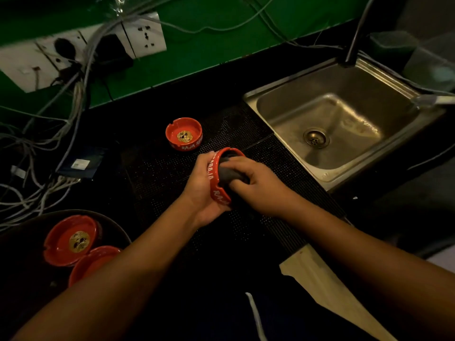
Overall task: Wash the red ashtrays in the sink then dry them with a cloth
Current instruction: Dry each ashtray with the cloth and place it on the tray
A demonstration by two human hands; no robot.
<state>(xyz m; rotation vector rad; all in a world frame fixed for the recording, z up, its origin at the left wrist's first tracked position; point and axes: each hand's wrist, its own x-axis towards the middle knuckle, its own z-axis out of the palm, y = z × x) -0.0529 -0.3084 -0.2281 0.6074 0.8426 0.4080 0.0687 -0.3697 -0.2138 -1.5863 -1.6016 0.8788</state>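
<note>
so left hand (pixel 204 185) is gripping a red ashtray (pixel 217 177) by its outer wall, fingers curled round the back. It's being held tilted up on edge just off the near-left corner of the sink (pixel 320 80), over the black dotted mat (pixel 157 173). Right hand (pixel 258 185) is bunching a dark grey cloth (pixel 230 172) w/ curled fingers & pressing it into the ashtray's bowl, so both hands are closed on smth. Ashtray isn't sitting in the sink, it's beside it; can't tell if it's touching the mat tbh. A second ashtray (pixel 184 134) is sitting upright on the mat, left of the sink, gold emblem showing inside. Way further left of the sink & nearer the person, a dark round tray (pixel 115 227) is holding an emblem ashtray (pixel 71 239) & a fourth ashtray (pixel 93 262) right up against it, partly hidden by the left forearm. Black tap (pixel 357 33) is rising from the sink's back rim. Sockets (pixel 145 35) & tangled cables (pixel 76 94) are hanging on the green wall, left of the sink.
</note>
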